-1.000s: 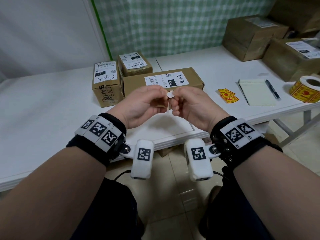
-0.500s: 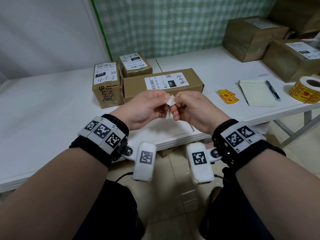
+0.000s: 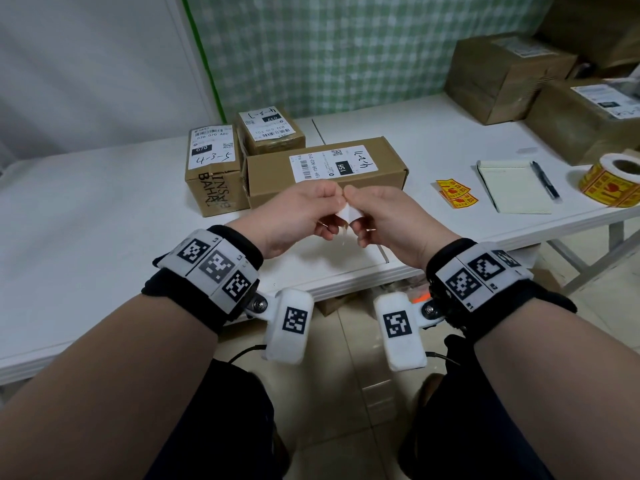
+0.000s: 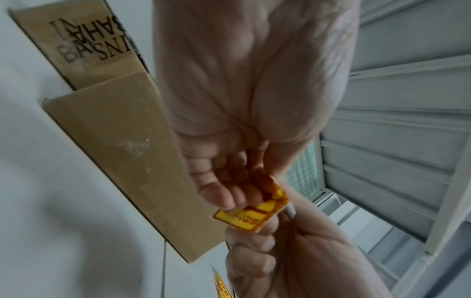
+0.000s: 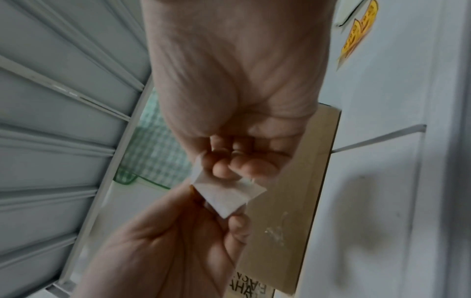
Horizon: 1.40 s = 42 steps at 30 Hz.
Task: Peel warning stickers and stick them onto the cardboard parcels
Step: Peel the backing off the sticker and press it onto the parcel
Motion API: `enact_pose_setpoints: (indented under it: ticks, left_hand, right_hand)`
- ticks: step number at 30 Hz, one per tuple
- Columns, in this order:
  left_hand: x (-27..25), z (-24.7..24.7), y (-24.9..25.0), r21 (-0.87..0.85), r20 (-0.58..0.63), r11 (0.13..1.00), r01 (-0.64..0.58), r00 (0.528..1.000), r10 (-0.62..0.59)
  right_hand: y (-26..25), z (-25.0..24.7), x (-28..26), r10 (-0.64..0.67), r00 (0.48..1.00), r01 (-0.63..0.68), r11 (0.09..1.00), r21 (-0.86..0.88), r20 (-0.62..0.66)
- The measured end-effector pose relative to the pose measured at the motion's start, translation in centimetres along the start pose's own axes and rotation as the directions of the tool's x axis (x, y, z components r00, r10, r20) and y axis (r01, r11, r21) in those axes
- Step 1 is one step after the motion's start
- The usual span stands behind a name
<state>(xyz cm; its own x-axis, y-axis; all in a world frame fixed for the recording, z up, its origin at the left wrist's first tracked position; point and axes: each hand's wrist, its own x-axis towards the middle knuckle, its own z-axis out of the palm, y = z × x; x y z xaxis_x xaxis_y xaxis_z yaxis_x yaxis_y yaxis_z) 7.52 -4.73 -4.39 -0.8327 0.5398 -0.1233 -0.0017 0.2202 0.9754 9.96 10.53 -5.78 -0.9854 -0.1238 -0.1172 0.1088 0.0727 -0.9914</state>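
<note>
Both hands meet over the table's front edge and pinch one warning sticker (image 3: 349, 213) between them. Its yellow and red printed face (image 4: 251, 214) shows in the left wrist view; its white backing (image 5: 224, 194) shows in the right wrist view. My left hand (image 3: 298, 216) holds it from the left, my right hand (image 3: 379, 216) from the right, fingers curled. Just beyond the hands lies a long cardboard parcel (image 3: 325, 168) with a white shipping label. Two smaller parcels stand behind it: one (image 3: 213, 168) to the left, another (image 3: 270, 131) further back.
Two loose yellow stickers (image 3: 455, 194) lie right of the long parcel. Further right are a pale notepad (image 3: 512, 185), a pen (image 3: 545, 180) and a roll of warning stickers (image 3: 613, 180). Two large boxes (image 3: 509, 74) stand at the back right. The white table (image 3: 86, 209) stretches left.
The hands have dropped slightly toward me, and the white backing now shows lower between the fingers. Both still pinch the sticker.
</note>
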Motion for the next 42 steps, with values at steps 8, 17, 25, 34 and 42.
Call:
enact_pose_setpoints:
  ticks: [8, 17, 25, 34, 42]
  left_hand:
    - [0.5, 0.2, 0.2, -0.106, 0.022, 0.994, -0.017, 1.000, 0.020]
    - [0.8, 0.0, -0.3, -0.372, 0.120, 0.928, -0.001, 0.992, 0.048]
    - [0.7, 0.5, -0.7, -0.584, 0.135, 0.811, -0.031, 0.982, 0.135]
    - [1.0, 0.1, -0.6, -0.130, 0.037, 0.983, -0.132, 0.990, 0.138]
    - [0.6, 0.1, 0.3, -0.162, 0.090, 0.984, -0.074, 0.992, 0.089]
  right_hand:
    - [-0.3, 0.8, -0.4, -0.084, 0.995, 0.089, 0.989, 0.116, -0.051]
    - [-1.3, 0.4, -0.8, -0.060, 0.998, 0.049, 0.953, 0.300, 0.029]
    - [-0.7, 0.4, -0.9, -0.091, 0.996, 0.077, 0.908, 0.412, 0.015]
    - [-0.3, -0.9, -0.6, -0.086, 0.996, 0.083, 0.990, 0.111, 0.022]
    - [-0.4, -1.0, -1.0, -0.151, 0.988, 0.149, 0.985, 0.085, 0.020]
